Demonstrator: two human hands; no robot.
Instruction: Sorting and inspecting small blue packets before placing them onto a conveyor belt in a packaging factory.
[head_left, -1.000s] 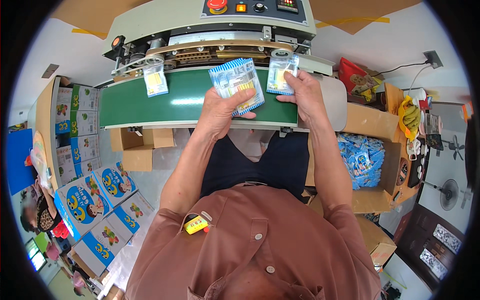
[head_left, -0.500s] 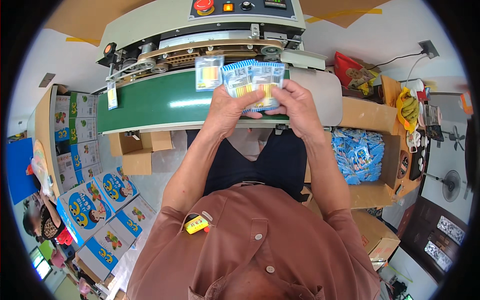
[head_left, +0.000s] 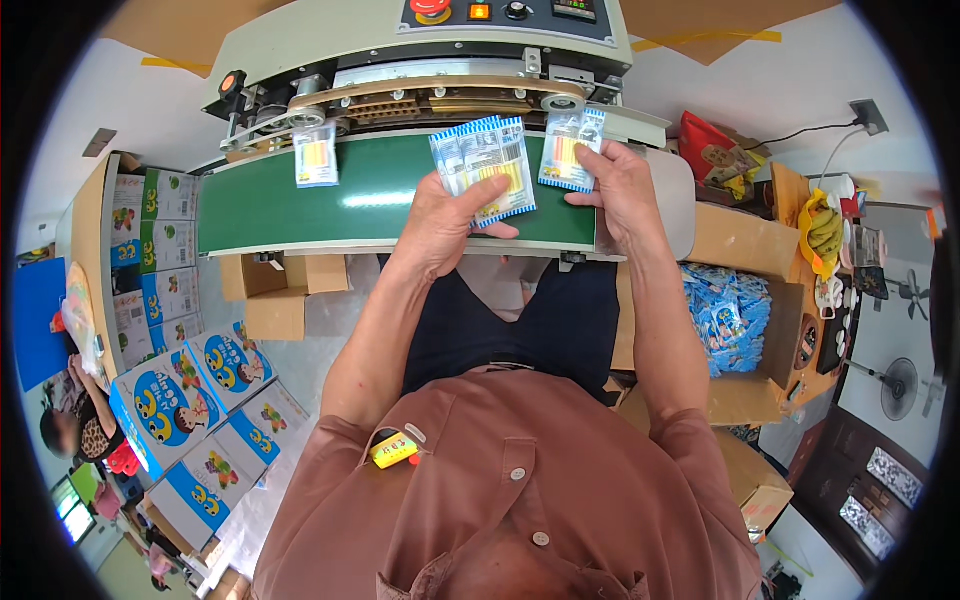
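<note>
Packets [head_left: 484, 160], long axes toward machine [head_left: 440, 72]

Right hand [head_left: 627, 188] with packet [head_left: 560, 145], again off stack [head_left: 475, 153]

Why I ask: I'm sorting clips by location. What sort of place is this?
Probably a small packaging workshop: a band-sealing machine with a green conveyor belt, a carton heaped with blue packets, and rows of printed boxes.

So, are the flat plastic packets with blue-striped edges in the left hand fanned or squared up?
Slightly fanned: in the left hand, the packets overlap with their striped top edges offset. How many, I cannot tell.
</note>
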